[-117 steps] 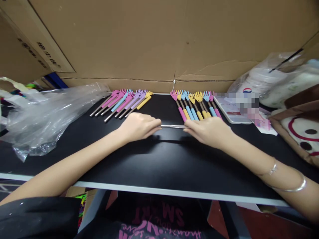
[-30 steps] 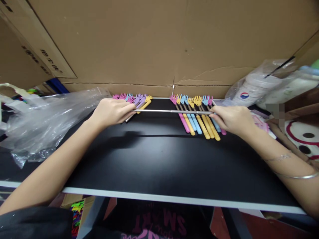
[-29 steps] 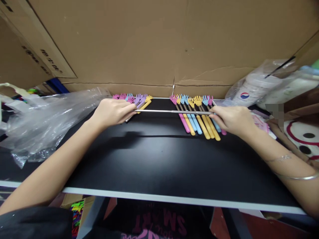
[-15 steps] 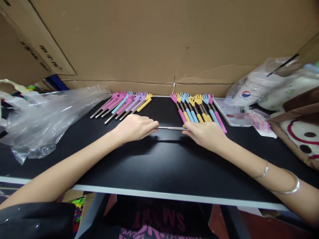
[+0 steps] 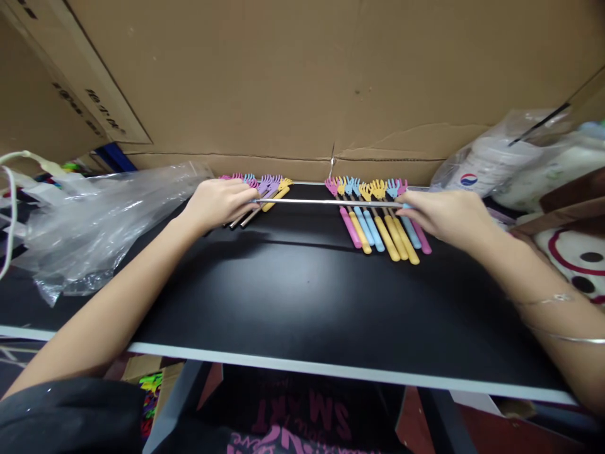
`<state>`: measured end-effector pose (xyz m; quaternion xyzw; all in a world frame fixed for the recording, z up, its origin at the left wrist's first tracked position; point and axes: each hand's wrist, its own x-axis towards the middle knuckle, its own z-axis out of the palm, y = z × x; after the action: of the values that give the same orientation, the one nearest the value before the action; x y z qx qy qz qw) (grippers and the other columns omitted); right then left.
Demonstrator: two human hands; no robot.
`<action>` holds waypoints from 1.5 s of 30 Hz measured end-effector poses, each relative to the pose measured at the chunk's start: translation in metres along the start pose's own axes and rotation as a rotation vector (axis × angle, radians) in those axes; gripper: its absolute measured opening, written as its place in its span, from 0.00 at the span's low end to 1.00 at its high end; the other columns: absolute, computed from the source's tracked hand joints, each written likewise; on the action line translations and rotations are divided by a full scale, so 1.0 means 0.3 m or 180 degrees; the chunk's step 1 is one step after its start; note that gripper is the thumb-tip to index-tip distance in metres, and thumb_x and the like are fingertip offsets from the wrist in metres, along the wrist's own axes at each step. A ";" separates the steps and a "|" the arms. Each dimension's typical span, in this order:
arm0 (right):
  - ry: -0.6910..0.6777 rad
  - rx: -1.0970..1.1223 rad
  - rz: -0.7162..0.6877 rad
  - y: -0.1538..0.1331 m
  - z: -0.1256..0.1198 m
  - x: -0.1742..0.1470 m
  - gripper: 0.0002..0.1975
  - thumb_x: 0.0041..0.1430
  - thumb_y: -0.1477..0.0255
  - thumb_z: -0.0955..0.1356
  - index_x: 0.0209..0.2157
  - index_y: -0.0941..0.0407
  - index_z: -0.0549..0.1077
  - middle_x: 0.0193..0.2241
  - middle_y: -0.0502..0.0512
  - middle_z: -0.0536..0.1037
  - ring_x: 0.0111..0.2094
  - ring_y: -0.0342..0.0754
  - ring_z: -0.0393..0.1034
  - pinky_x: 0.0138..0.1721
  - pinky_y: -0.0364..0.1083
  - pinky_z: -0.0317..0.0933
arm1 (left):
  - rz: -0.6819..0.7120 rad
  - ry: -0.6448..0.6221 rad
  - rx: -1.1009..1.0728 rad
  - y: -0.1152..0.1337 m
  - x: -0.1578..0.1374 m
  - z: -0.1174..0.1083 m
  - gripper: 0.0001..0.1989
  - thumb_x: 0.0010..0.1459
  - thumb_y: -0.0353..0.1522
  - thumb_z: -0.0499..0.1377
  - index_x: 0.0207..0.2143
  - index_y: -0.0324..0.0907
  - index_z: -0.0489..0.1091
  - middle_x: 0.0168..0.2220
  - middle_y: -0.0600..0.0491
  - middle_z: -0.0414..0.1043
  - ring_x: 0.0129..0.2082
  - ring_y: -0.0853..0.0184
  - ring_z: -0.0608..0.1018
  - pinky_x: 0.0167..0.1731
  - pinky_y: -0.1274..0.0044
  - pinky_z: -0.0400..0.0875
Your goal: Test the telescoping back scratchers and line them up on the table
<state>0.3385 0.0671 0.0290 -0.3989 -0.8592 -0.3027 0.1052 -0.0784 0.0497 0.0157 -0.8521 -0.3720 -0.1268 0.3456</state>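
Observation:
A telescopic back scratcher (image 5: 326, 202) with a thin metal rod is stretched level between my two hands, above the black table. My left hand (image 5: 224, 203) is closed round its left end, where a bit of blue shows. At the other end my right hand (image 5: 442, 214) grips it, with blue showing at the fingertips. Both ends are mostly hidden by the fingers. Behind my left hand lies a group of back scratchers (image 5: 269, 189) with pink, blue, purple and yellow claws, partly covered. A fanned row of back scratchers (image 5: 378, 224) with coloured handles lies just left of my right hand.
Clear plastic bags (image 5: 108, 214) lie on the left of the table (image 5: 302, 302). A bagged white cup (image 5: 477, 167) and a brown bag (image 5: 543, 227) stand on the right. Cardboard (image 5: 283, 82) walls off the back. Below the edge, a box (image 5: 158, 391) holds colourful pieces.
My hands have moved apart and a little farther from me, and the rod between them has become much longer. More of the coloured handles on the right is uncovered.

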 end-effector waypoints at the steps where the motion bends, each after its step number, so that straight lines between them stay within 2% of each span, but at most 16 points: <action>1: -0.0045 0.0094 0.0003 0.030 0.005 -0.004 0.28 0.64 0.54 0.50 0.34 0.54 0.72 0.24 0.55 0.76 0.21 0.47 0.65 0.21 0.44 0.43 | -0.0041 -0.0014 0.0029 -0.013 -0.003 0.001 0.21 0.66 0.42 0.43 0.34 0.42 0.72 0.30 0.51 0.76 0.31 0.66 0.76 0.24 0.78 0.60; 4: -0.0257 0.0509 0.0020 0.078 0.003 -0.010 0.28 0.63 0.52 0.50 0.36 0.53 0.72 0.24 0.55 0.75 0.21 0.47 0.64 0.22 0.44 0.47 | -0.0120 -0.0051 -0.0045 -0.022 -0.005 -0.005 0.22 0.66 0.43 0.42 0.35 0.43 0.72 0.30 0.51 0.75 0.31 0.66 0.76 0.24 0.77 0.61; 8: -0.0581 0.1035 0.0112 0.072 -0.012 -0.004 0.28 0.61 0.48 0.52 0.37 0.54 0.71 0.25 0.55 0.75 0.22 0.47 0.65 0.24 0.44 0.52 | -0.0137 -0.0101 -0.0166 -0.012 -0.004 -0.012 0.23 0.66 0.45 0.42 0.35 0.44 0.72 0.30 0.50 0.75 0.32 0.66 0.76 0.25 0.78 0.62; 14: -0.1082 0.1562 0.0198 0.094 -0.024 -0.004 0.31 0.55 0.42 0.54 0.32 0.53 0.71 0.23 0.54 0.74 0.23 0.46 0.66 0.26 0.44 0.55 | -0.0001 -0.0258 -0.0139 -0.002 -0.004 -0.009 0.26 0.66 0.46 0.39 0.36 0.44 0.72 0.31 0.51 0.76 0.31 0.68 0.75 0.24 0.79 0.61; 17: -0.1267 0.1753 0.0240 0.124 -0.039 -0.009 0.28 0.55 0.44 0.57 0.31 0.54 0.71 0.27 0.55 0.76 0.25 0.45 0.67 0.29 0.44 0.57 | 0.0015 -0.0282 -0.0190 0.010 0.001 -0.021 0.27 0.66 0.46 0.37 0.36 0.44 0.72 0.29 0.52 0.75 0.29 0.69 0.75 0.23 0.80 0.60; 20: -0.1232 0.1671 0.0282 0.136 -0.045 -0.018 0.25 0.57 0.47 0.59 0.30 0.54 0.72 0.25 0.55 0.76 0.24 0.44 0.66 0.28 0.43 0.55 | 0.0010 -0.0214 -0.0170 0.025 0.006 -0.039 0.27 0.66 0.46 0.37 0.34 0.45 0.72 0.27 0.53 0.74 0.27 0.69 0.75 0.21 0.79 0.57; 23: -0.0933 0.1089 0.0449 0.121 -0.035 -0.026 0.25 0.59 0.49 0.58 0.31 0.54 0.72 0.22 0.54 0.74 0.20 0.43 0.62 0.24 0.43 0.51 | -0.0010 -0.0044 -0.0119 0.030 0.007 -0.053 0.25 0.67 0.43 0.39 0.31 0.44 0.72 0.26 0.53 0.75 0.26 0.70 0.75 0.20 0.79 0.55; 26: -0.0615 0.0749 0.0422 0.096 -0.015 -0.028 0.24 0.61 0.51 0.56 0.31 0.54 0.71 0.23 0.55 0.74 0.21 0.44 0.61 0.24 0.43 0.49 | -0.0092 0.0091 -0.0019 0.014 0.001 -0.057 0.24 0.66 0.42 0.41 0.28 0.44 0.72 0.25 0.53 0.75 0.24 0.69 0.75 0.20 0.79 0.55; 30: -0.0549 0.1181 0.0186 0.052 0.007 -0.018 0.23 0.62 0.52 0.55 0.31 0.54 0.69 0.22 0.53 0.72 0.22 0.45 0.64 0.25 0.42 0.51 | -0.0216 0.0114 -0.0059 0.008 -0.003 -0.047 0.24 0.66 0.43 0.43 0.28 0.43 0.72 0.25 0.53 0.75 0.24 0.69 0.75 0.20 0.78 0.55; 32: -0.0549 0.1345 0.0182 0.003 0.006 -0.011 0.24 0.62 0.51 0.55 0.31 0.54 0.70 0.20 0.51 0.71 0.21 0.45 0.65 0.24 0.42 0.50 | -0.0192 0.0198 -0.0209 0.047 0.005 -0.040 0.23 0.65 0.43 0.45 0.27 0.43 0.72 0.24 0.53 0.75 0.24 0.70 0.75 0.20 0.78 0.54; 35: -0.0526 0.1325 0.0053 -0.119 -0.011 -0.006 0.24 0.62 0.51 0.55 0.31 0.54 0.71 0.19 0.49 0.72 0.19 0.43 0.65 0.23 0.41 0.49 | -0.0060 0.0338 -0.0651 0.162 0.030 -0.034 0.19 0.65 0.41 0.48 0.29 0.43 0.72 0.24 0.56 0.75 0.24 0.72 0.76 0.21 0.79 0.55; 39: -0.0409 0.0974 -0.0192 -0.279 -0.039 -0.012 0.23 0.64 0.54 0.54 0.34 0.54 0.72 0.21 0.51 0.76 0.20 0.44 0.67 0.22 0.41 0.45 | 0.0214 0.0125 -0.1111 0.298 0.060 -0.041 0.18 0.66 0.41 0.47 0.31 0.43 0.71 0.22 0.57 0.72 0.22 0.73 0.74 0.20 0.79 0.52; 42: -0.0404 0.0841 -0.0217 -0.317 -0.045 -0.015 0.23 0.65 0.55 0.54 0.35 0.54 0.72 0.22 0.51 0.77 0.21 0.44 0.68 0.22 0.42 0.44 | 0.0243 0.0074 -0.1098 0.319 0.067 -0.052 0.18 0.66 0.40 0.46 0.32 0.43 0.71 0.22 0.57 0.72 0.22 0.73 0.74 0.19 0.79 0.51; 45: -0.0276 0.0694 -0.0217 -0.299 -0.048 -0.015 0.24 0.65 0.55 0.53 0.35 0.54 0.72 0.23 0.52 0.78 0.21 0.44 0.68 0.22 0.42 0.43 | 0.0251 0.0082 -0.0923 0.301 0.070 -0.066 0.17 0.66 0.40 0.45 0.34 0.42 0.71 0.23 0.56 0.72 0.24 0.72 0.74 0.20 0.80 0.52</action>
<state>0.2732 0.0109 -0.0006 -0.3684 -0.9038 -0.1933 0.1003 0.0021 0.0041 -0.0047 -0.9053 -0.3116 -0.1765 0.2283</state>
